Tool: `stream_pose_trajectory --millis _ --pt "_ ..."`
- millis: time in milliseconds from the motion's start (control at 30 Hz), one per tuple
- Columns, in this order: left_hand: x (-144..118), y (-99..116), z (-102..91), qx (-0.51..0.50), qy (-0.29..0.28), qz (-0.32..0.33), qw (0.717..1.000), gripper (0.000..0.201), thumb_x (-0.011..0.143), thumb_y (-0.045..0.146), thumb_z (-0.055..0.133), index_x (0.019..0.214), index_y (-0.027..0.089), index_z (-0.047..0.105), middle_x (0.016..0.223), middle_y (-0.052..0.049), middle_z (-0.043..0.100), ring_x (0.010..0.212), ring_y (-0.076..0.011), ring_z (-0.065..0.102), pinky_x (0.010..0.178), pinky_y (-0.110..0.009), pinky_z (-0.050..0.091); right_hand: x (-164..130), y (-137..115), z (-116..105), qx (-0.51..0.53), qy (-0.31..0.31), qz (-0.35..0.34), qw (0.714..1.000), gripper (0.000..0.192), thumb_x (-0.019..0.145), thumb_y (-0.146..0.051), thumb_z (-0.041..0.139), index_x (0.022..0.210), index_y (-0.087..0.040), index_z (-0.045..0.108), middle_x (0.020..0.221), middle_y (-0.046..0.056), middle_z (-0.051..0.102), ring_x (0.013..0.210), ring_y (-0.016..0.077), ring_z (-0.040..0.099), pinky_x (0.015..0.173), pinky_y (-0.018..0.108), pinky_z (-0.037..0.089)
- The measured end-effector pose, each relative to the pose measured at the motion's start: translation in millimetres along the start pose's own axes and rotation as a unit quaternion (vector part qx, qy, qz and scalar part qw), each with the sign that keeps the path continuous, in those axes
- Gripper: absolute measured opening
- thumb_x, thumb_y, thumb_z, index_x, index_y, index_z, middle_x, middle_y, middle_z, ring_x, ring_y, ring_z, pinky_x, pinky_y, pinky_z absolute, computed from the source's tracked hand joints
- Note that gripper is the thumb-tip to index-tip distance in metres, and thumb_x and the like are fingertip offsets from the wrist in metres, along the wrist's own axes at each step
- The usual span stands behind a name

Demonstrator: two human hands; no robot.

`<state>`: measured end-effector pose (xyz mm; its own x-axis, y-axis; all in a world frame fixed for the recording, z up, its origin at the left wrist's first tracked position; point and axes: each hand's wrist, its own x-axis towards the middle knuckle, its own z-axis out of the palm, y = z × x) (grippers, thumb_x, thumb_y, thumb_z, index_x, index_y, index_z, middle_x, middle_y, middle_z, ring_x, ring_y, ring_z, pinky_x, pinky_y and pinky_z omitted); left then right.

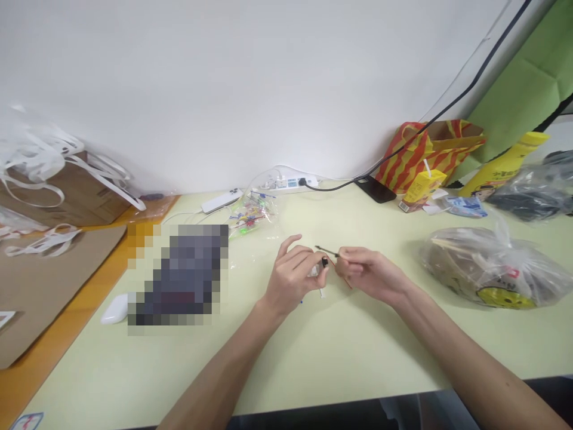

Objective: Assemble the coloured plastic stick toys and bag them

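Note:
Near the middle of the table (pixel 277 364), my left hand (pixel 293 272) is closed in a pinch on a small black part (pixel 324 261), too small to name surely. My right hand (pixel 367 272) pinches a thin dark stick-like piece (pixel 326 250) that points left, above the black part. A thin reddish wire (pixel 348 283) shows below the right fingertips; where it attaches is hidden. A little white piece (pixel 322 293) peeks out under the left fingers, and a blue speck (pixel 301 302) lies beneath the hand.
Behind the left hand lies a clear bag of colourful wires (pixel 253 215), near a power strip (pixel 293 183). A pixelated dark object (pixel 183 275) and a white case (pixel 115 309) are left. Rightward are a tied plastic bag (pixel 496 269), yellow drink carton (pixel 421 190) and phone (pixel 376 189).

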<state>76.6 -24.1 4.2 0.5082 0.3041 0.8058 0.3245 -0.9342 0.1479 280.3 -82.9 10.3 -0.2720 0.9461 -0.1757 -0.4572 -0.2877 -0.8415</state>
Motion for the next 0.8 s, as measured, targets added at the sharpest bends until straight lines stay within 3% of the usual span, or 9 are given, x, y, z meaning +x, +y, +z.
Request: stream_pose_trajectory --millis 167,300,367,433,533,600,700,800 --pt "0.9 -5.3 -12.2 -0.018 0.031 -0.062 0.997 0.013 0.088 0.018 0.069 0.1 0.022 0.066 0.085 0.002 0.075 0.075 -0.0135 0.069 0.106 -0.045 0.049 -5.5 -19.8 -22.8 -0.01 0.052 -0.084 0.995 0.032 0.088 -0.027 0.064 0.061 -0.022 0.046 0.062 -0.004 0.023 0.059 0.0149 0.023 0.061 0.031 0.029" --pt "2.2 -5.8 -10.0 -0.03 -0.032 -0.105 0.993 0.016 0.09 0.024 0.07 0.106 0.024 0.068 0.102 -0.001 0.075 0.097 -0.017 0.069 0.111 -0.045 0.042 -9.0 -27.3 -27.7 -0.151 0.13 -0.13 0.971 0.023 0.087 -0.036 0.064 0.07 -0.023 0.058 0.067 0.0 0.046 0.064 0.0167 0.04 0.066 0.033 0.035" --pt "4.5 -4.4 -4.3 -0.034 -0.083 -0.119 0.989 0.016 0.091 0.029 0.07 0.107 0.025 0.069 0.106 -0.002 0.074 0.102 -0.0185 0.067 0.109 -0.043 0.042 -8.7 -26.8 -30.2 -0.302 0.196 -0.127 0.924 0.019 0.086 -0.039 0.064 0.076 -0.023 0.066 0.079 0.003 0.061 0.074 0.0192 0.051 0.07 0.034 0.037" --pt "8.9 -2.1 3.9 -0.027 -0.139 -0.132 0.981 0.017 0.091 0.03 0.07 0.107 0.026 0.069 0.105 -0.001 0.074 0.101 -0.0185 0.067 0.11 -0.043 0.039 -7.0 -24.5 -34.9 -0.461 0.25 -0.114 0.844 0.019 0.086 -0.038 0.061 0.08 -0.022 0.071 0.086 0.005 0.07 0.08 0.0217 0.057 0.074 0.034 0.038" --pt "17.4 3.6 21.2 -0.002 -0.238 -0.13 0.963 0.016 0.09 0.031 0.071 0.105 0.026 0.069 0.097 0.0 0.074 0.096 -0.0194 0.067 0.113 -0.046 0.034 -3.7 -19.1 -43.3 -0.624 0.265 -0.094 0.729 0.021 0.087 -0.033 0.055 0.079 -0.023 0.072 0.087 0.004 0.076 0.079 0.0224 0.063 0.077 0.035 0.038" --pt "21.6 8.3 35.2 0.037 -0.276 -0.124 0.952 0.016 0.089 0.033 0.072 0.101 0.023 0.07 0.09 -0.001 0.072 0.091 -0.021 0.066 0.111 -0.048 0.036 -2.3 -15.3 -46.3 -0.683 0.257 -0.081 0.679 0.022 0.087 -0.029 0.051 0.077 -0.023 0.071 0.084 0.003 0.076 0.077 0.022 0.065 0.078 0.035 0.037" --pt "23.0 14.1 54.7 0.078 -0.294 -0.1 0.947 0.015 0.088 0.033 0.073 0.096 0.02 0.07 0.087 -0.004 0.07 0.091 -0.0239 0.066 0.109 -0.049 0.037 -2.5 -10.3 -44.4 -0.726 0.237 -0.059 0.643 0.02 0.086 -0.024 0.051 0.074 -0.022 0.066 0.074 0.002 0.075 0.07 0.021 0.064 0.081 0.037 0.034" --pt "19.4 15.4 64.7 0.085 -0.299 -0.085 0.947 0.012 0.088 0.03 0.072 0.094 0.02 0.07 0.087 -0.005 0.069 0.092 -0.0247 0.065 0.109 -0.049 0.037 -3.3 -6.1 -37.7 -0.733 0.197 -0.033 0.65 0.018 0.086 -0.022 0.052 0.071 -0.022 0.062 0.068 0.001 0.072 0.064 0.0192 0.061 0.084 0.038 0.032"
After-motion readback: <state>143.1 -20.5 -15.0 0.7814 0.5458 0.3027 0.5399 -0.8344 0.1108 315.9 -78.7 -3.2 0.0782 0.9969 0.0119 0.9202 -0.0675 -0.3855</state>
